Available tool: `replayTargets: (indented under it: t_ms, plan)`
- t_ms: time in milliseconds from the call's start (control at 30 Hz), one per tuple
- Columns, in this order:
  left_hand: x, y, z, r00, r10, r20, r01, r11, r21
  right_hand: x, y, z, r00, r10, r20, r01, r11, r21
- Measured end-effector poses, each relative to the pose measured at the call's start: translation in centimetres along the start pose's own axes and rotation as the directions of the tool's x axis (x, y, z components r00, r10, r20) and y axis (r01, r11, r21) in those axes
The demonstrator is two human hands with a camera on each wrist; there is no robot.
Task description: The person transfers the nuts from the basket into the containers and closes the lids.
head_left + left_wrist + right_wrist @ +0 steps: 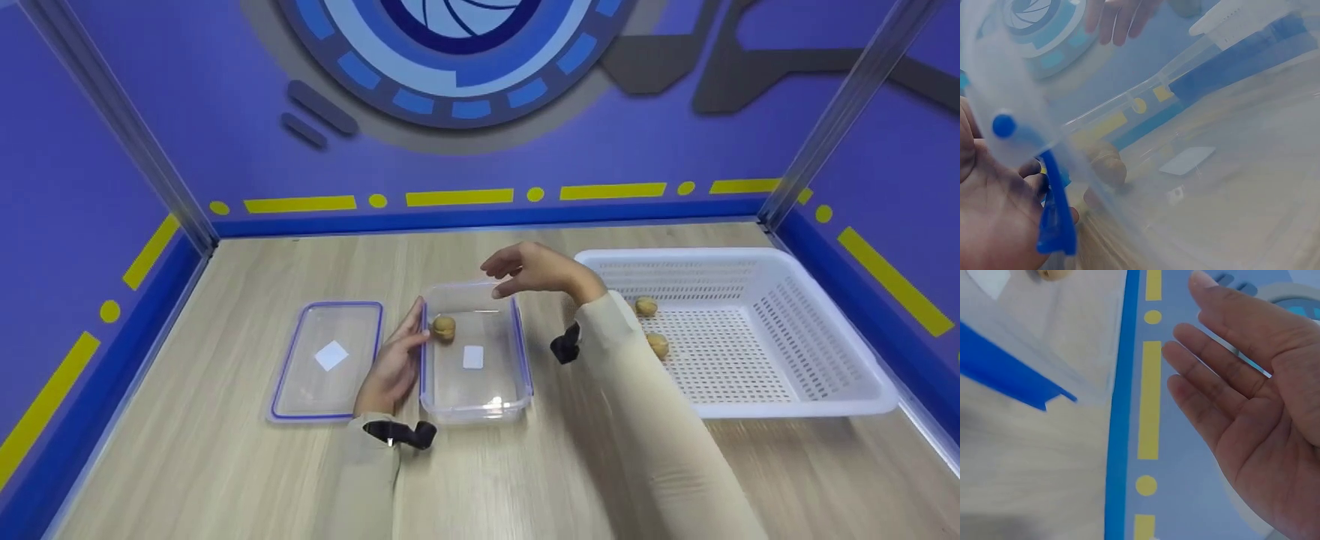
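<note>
Mid-desk, I see my left hand (391, 367) pressing straight fingers along the clear container's (475, 352) left long wall, my right hand (536, 270) hovering released over its far rim, the walnut (443, 327) inside lying nearer the left.

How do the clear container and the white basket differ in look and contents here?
The clear container has see-through solid walls and a blue rim; the white basket is opaque and perforated. The container is smaller than the basket. The container holds one walnut; the basket holds two. The left hand rests against the container; no hand touches the basket. Both are rectangular, open-topped, on the wooden table.
</note>
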State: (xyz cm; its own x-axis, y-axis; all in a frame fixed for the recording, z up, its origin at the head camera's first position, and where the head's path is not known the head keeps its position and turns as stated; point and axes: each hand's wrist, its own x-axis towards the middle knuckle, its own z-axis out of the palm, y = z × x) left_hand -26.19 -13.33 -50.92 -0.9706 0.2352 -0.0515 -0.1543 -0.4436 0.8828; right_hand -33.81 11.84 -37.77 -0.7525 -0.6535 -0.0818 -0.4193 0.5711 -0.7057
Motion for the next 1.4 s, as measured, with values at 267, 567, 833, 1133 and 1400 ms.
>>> replayTargets:
  t_ms: [267, 567, 833, 1133, 1400]
  plan:
    - [-0.1, 0.0, 0.0, 1.000, 0.004, 0.015, -0.004, 1.000, 0.018, -1.8, 0.2, -1.7, 1.000, -0.003, -0.031, 0.003, 1.000, -0.019]
    - [0.1, 0.3, -0.3, 1.000, 0.004, -0.011, -0.004, 1.000, 0.018, -4.2, 1.0, -3.9, 0.997, 0.036, -0.075, -0.042, 0.996, -0.083]
    - [0.1, 0.2, -0.5, 1.000, -0.002, -0.011, 0.002, 1.000, 0.021, -6.4, 2.9, -5.2, 0.993, 0.034, -0.112, -0.043, 0.996, -0.080]
    - [0.0, 0.0, -0.4, 1.000, 0.005, -0.005, -0.005, 1.000, 0.023, -9.2, 5.4, -6.2, 0.992, 0.051, -0.117, -0.058, 0.997, -0.059]
    - [0.1, 0.0, -0.2, 1.000, -0.004, 0.008, 0.004, 1.000, 0.017, -11.6, 7.3, -6.5, 0.988, 0.087, -0.129, -0.097, 0.992, -0.076]
